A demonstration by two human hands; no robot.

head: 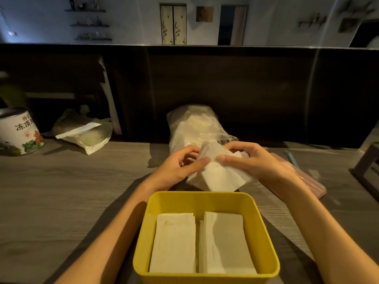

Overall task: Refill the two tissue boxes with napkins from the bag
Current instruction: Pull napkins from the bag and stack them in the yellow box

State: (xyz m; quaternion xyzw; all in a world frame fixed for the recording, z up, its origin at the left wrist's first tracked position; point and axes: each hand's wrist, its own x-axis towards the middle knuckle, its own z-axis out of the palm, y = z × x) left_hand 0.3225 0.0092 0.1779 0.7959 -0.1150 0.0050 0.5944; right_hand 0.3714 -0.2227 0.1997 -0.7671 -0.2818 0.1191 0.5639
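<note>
A yellow tissue box [202, 198] stands open on the table right in front of me, with two stacks of white napkins [174, 242] lying side by side inside it. Just beyond the box, my left hand [182, 167] and my right hand [252, 160] hold a small bunch of white napkins [220, 175] between thumbs and fingers, above the table. Behind my hands lies the clear plastic bag of napkins [192, 126], its mouth toward me. A pink flat object [307, 179], possibly the second box or a lid, lies under my right forearm.
A white printed tin [18, 134] stands at the far left. A plastic bag with a flat packet [82, 132] lies beside it. A dark wooden partition [225, 89] runs along the table's back. A dark frame [367, 167] sits at the right edge.
</note>
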